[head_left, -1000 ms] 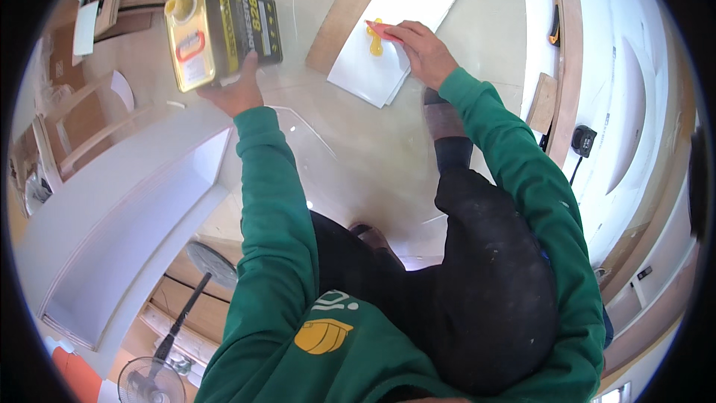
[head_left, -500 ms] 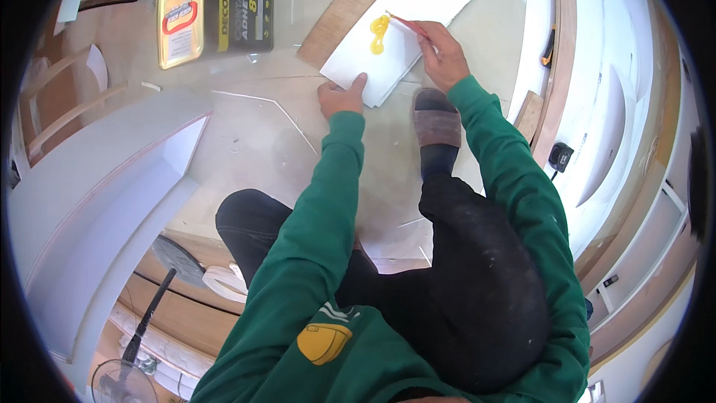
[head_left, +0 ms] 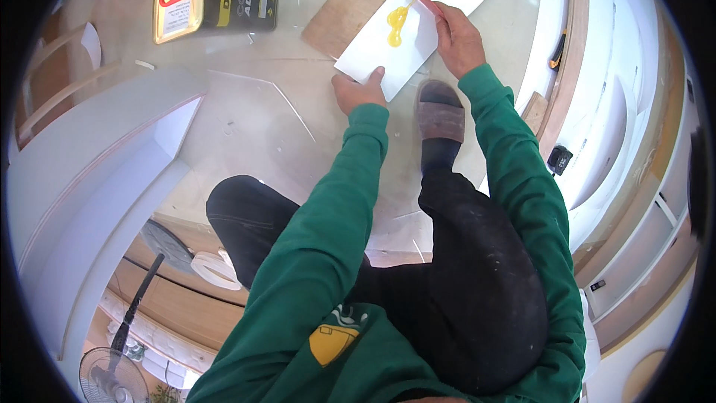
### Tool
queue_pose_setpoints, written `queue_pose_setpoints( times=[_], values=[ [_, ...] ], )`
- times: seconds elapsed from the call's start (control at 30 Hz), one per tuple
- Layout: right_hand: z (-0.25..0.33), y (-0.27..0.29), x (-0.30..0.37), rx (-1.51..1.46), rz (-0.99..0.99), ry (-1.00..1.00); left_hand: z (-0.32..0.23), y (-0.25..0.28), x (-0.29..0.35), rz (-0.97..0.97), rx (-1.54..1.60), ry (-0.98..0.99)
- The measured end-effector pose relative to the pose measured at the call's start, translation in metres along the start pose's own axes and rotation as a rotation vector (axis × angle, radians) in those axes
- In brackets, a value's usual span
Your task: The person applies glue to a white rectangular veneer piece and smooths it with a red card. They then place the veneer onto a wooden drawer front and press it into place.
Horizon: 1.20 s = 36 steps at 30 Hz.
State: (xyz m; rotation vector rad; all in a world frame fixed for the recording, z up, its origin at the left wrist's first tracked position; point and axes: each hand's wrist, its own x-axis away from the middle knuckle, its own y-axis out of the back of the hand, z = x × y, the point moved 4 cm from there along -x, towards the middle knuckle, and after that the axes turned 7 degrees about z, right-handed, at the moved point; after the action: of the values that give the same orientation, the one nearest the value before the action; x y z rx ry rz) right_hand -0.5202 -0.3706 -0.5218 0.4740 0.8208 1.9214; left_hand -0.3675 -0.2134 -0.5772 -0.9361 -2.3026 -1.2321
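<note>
A white rectangular panel (head_left: pixel 373 51) lies slantwise ahead of me, over a brown board (head_left: pixel 350 7). My left hand (head_left: pixel 358 89) grips its near left corner, thumb on the top face and the other fingers curled at the edge. Pinched in my right hand (head_left: pixel 460 43), above the panel's right side, is a thin red spreader (head_left: pixel 426 4). From its tip a thread of glue hangs toward a yellow glue puddle (head_left: pixel 397 28) on the panel. What lies under the left fingers is hidden.
A yellow and black adhesive can (head_left: pixel 253 0) stands at the far left. My sandalled foot (head_left: pixel 440 112) is close to the panel's near edge. A white open box-like cabinet (head_left: pixel 112 172) fills the left side. Long white boards (head_left: pixel 600 104) lie along the right, and a fan (head_left: pixel 112 377) is at lower left.
The spreader's tip is now a little farther from the puddle, with a glue thread between them. The puddle has a narrower, longer shape. The view has shifted slightly; both hands keep their hold.
</note>
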Motion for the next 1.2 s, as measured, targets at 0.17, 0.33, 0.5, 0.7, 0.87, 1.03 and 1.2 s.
queue_pose_setpoints(
  times=[0.17,0.33,0.5,0.7,0.87,1.03,1.2],
  values=[
    [0.008,0.003,0.002,-0.033,0.012,0.09,-0.017,0.013,-0.012,0.034,-0.058,0.016],
    [0.01,-0.009,-0.008,0.168,0.078,0.088,-0.017,0.02,-0.019,0.062,-0.148,0.005],
    [0.01,-0.026,-0.002,0.283,0.067,0.124,-0.014,0.015,-0.01,0.002,-0.044,-0.014],
    [0.027,-0.043,0.012,0.331,0.225,0.245,0.008,0.0,-0.01,-0.061,0.035,-0.105],
    [0.052,-0.057,0.033,0.268,0.288,0.32,0.008,-0.003,-0.007,-0.123,0.037,-0.116],
    [0.065,-0.037,0.016,0.337,0.42,0.492,0.006,0.004,-0.005,-0.121,0.074,-0.052],
    [0.07,-0.045,0.007,0.346,0.437,0.663,0.012,-0.005,-0.004,-0.139,0.184,-0.035]
  ],
)
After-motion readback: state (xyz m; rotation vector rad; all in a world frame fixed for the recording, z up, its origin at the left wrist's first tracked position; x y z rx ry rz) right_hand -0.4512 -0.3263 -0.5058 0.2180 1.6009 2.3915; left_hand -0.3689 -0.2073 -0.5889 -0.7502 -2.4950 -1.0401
